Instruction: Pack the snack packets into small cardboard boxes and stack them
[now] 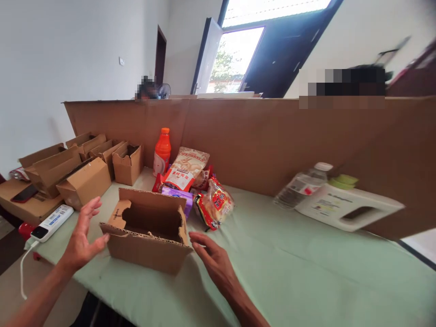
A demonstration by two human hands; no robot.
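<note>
An open cardboard box [146,256] sits on the green tablecloth in front of me, its top facing up and its inside dark. To its left, my left hand [81,240] is open with thumb and fingers spread, the thumb close to the box's corner. My right hand [214,261] is at the box's right end, fingers stretched out and holding nothing; whether they touch the cardboard I cannot tell. Just behind the box lie a purple package [177,196], a red snack bag [218,204] and a beige Squirrels pouch [188,165]. An orange bottle [162,152] stands behind these.
Several other cardboard boxes [86,179] crowd the left side, near a phone [25,193] and a white device [52,222] with a cable. At right lie a clear plastic bottle [303,186] and a white jug [340,206]. A tall cardboard partition [259,141] closes off the back.
</note>
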